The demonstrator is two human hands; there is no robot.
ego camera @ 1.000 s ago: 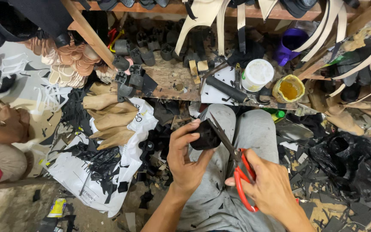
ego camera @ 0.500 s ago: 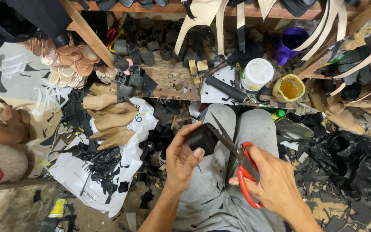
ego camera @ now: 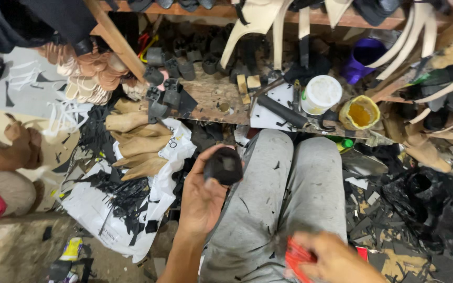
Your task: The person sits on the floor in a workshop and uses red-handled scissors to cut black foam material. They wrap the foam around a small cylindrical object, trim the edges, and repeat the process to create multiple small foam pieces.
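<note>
My left hand [ego camera: 201, 196] holds a small black leather piece [ego camera: 224, 165] above my left knee, fingers curled around it. My right hand [ego camera: 331, 258] is low at the bottom edge, blurred, gripping red-handled scissors [ego camera: 295, 257]; their blades are not visible. Both hands are over my grey trousers [ego camera: 284, 194]. The scissors are well apart from the black piece.
A low wooden bench [ego camera: 211, 97] ahead carries black strap pieces, a white tub [ego camera: 321, 94], a yellow glue pot [ego camera: 360, 112] and a black tool. Tan cutouts [ego camera: 137, 144] and black scraps lie on white bags at left. Another person's foot [ego camera: 24, 144] is far left.
My right hand has pulled the scissors down and away from the black piece, toward the bottom edge. My left hand has turned the piece and lifted it slightly left.
</note>
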